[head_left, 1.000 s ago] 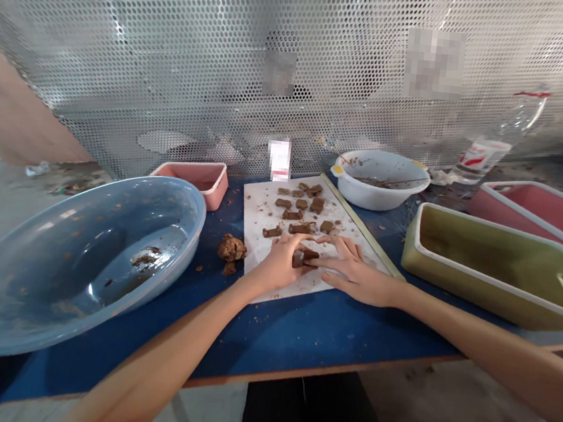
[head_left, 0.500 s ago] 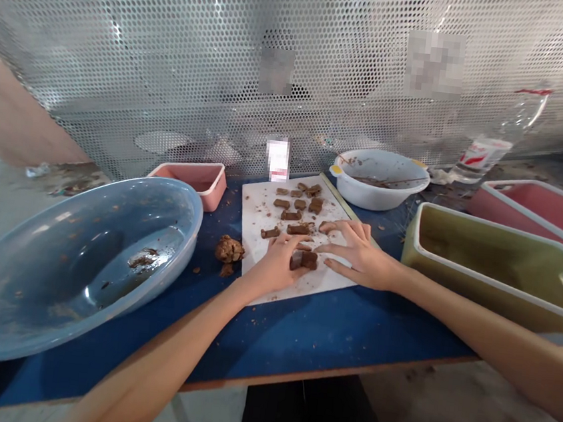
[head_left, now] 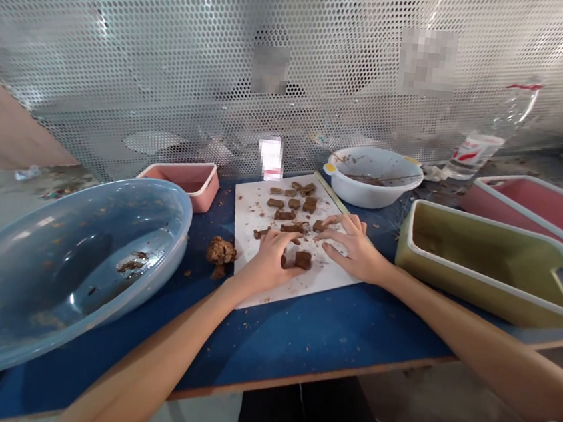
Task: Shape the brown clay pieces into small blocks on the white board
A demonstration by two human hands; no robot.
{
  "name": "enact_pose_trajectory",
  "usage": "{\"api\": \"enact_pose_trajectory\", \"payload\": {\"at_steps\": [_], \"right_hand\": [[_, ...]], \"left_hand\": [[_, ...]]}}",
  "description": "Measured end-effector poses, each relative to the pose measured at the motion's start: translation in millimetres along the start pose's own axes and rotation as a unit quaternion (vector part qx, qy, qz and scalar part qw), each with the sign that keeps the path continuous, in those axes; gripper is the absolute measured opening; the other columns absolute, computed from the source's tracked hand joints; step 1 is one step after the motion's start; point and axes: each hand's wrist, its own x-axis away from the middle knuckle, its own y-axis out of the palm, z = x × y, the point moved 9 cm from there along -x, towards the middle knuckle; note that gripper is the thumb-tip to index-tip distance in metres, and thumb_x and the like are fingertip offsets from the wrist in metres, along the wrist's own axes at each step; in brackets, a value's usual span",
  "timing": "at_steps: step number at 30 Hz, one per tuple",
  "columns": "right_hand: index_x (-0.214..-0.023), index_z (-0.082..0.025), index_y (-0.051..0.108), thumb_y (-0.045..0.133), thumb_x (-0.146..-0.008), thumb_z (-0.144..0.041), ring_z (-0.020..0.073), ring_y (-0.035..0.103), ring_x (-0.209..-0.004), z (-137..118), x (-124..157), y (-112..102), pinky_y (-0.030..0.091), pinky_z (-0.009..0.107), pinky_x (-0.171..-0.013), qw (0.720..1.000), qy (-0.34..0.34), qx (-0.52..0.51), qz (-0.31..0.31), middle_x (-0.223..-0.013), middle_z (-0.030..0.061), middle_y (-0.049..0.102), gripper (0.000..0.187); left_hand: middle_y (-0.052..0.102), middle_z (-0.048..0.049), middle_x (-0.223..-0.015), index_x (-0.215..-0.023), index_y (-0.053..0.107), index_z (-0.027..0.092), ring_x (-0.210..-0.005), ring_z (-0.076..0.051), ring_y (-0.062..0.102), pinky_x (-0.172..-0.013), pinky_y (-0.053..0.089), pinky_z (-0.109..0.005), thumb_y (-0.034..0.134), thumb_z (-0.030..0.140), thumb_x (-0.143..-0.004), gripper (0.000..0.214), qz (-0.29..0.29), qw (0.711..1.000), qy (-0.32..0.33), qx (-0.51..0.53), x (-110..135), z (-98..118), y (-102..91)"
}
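Observation:
Several small brown lumps, which look like clay pieces (head_left: 285, 216), lie in rough rows on a white board (head_left: 252, 296). My left hand (head_left: 264, 263) rests at the board's near left, thumb and fingers apart around a blocky clay piece (head_left: 302, 260). Another brown piece is partly hidden under that hand's fingers. Over the board's right side, my right hand (head_left: 355, 249) has its fingers spread, fingertips beside a small clay piece (head_left: 319, 226); whether they touch it I cannot tell. A rough brown clay lump (head_left: 221, 250) sits left of the board.
A big blue basin (head_left: 163, 188) stands tilted at left, a pink box (head_left: 204, 189) behind it. A white basin (head_left: 371, 195) with twigs, a bottle (head_left: 476, 151), a green box (head_left: 449, 272) and a pink bin (head_left: 501, 204) are at right. Perforated metal mesh (head_left: 167, 58) rises behind the blue table (head_left: 292, 346).
My right hand's fingers have drawn back from the near blocky piece, and a small piece beside them now shows. My left hand's fingers have shifted slightly. The view has swung a little right.

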Motion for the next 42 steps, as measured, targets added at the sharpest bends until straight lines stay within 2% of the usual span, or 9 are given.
{"api": "enact_pose_trajectory", "payload": {"at_steps": [8,13,18,27,32,39,42], "right_hand": [[-0.124,-0.033,0.079,0.055,-0.108,-0.036,0.0350,0.053,-0.127,-1.2,2.5,3.9,0.043,0.055,-0.100,1.000,-0.004,-0.002,-0.011,-0.136,0.0117,0.061,0.029],[-0.125,-0.032,0.078,0.056,-0.108,-0.036,0.0350,0.054,-0.129,1.0,2.7,6.7,0.043,0.055,-0.101,1.000,-0.003,-0.007,-0.024,-0.135,0.0119,0.061,0.028],[-0.128,-0.033,0.077,0.056,-0.108,-0.036,0.0352,0.053,-0.129,-0.1,3.0,8.5,0.043,0.055,-0.103,0.999,0.001,-0.007,-0.031,-0.136,0.0119,0.061,0.030],[-0.132,-0.034,0.074,0.054,-0.108,-0.035,0.0336,0.053,-0.127,-1.4,4.1,8.7,0.042,0.055,-0.103,1.000,0.009,-0.009,-0.025,-0.134,0.0115,0.062,0.032],[-0.132,-0.035,0.075,0.055,-0.107,-0.036,0.0337,0.054,-0.127,0.2,5.3,11.3,0.044,0.055,-0.104,1.000,0.007,-0.002,-0.025,-0.135,0.0110,0.061,0.031],[-0.120,-0.032,0.078,0.064,-0.105,-0.043,0.0350,0.055,-0.129,3.0,4.0,13.0,0.043,0.057,-0.107,0.999,0.017,-0.012,-0.025,-0.133,0.0106,0.062,0.024],[-0.114,-0.032,0.079,0.070,-0.102,-0.045,0.0349,0.055,-0.128,1.2,3.4,15.3,0.041,0.059,-0.109,0.999,0.023,-0.008,-0.025,-0.134,0.0096,0.062,0.020]], "left_hand": [[0.055,-0.0134,-0.145,-0.161,0.038,0.035,-0.143,-0.037,0.049,-0.118,0.048,-0.060,0.083,0.042,-0.096,0.079,-0.002,0.998,0.042,-0.043,3.8,12.5,-5.4],[0.054,-0.0128,-0.147,-0.161,0.036,0.036,-0.144,-0.036,0.047,-0.121,0.045,-0.059,0.078,0.040,-0.100,0.074,0.000,0.996,0.063,-0.060,5.6,18.5,-9.7],[0.054,-0.0130,-0.142,-0.158,0.039,0.035,-0.139,-0.035,0.050,-0.117,0.048,-0.056,0.077,0.040,-0.101,0.069,-0.004,0.997,0.042,-0.058,3.9,15.5,-10.2],[0.061,-0.0103,-0.125,-0.155,0.044,0.031,-0.123,-0.032,0.058,-0.114,0.046,-0.055,0.071,0.036,-0.105,0.057,0.024,0.996,0.051,-0.069,0.7,13.6,-8.7],[0.063,-0.0099,-0.125,-0.150,0.051,0.031,-0.122,-0.031,0.059,-0.111,0.048,-0.052,0.061,0.040,-0.111,0.042,0.029,0.997,0.045,-0.049,-0.6,14.2,-11.4],[0.067,-0.0093,-0.125,-0.142,0.059,0.029,-0.124,-0.030,0.058,-0.108,0.050,-0.049,0.061,0.037,-0.110,0.033,0.052,0.997,0.039,-0.050,-0.9,12.3,-16.8],[0.069,-0.0080,-0.121,-0.127,0.068,0.026,-0.121,-0.030,0.058,-0.107,0.049,-0.049,0.067,0.035,-0.108,0.021,0.055,0.995,0.059,-0.055,-2.1,13.7,-16.2]]}}
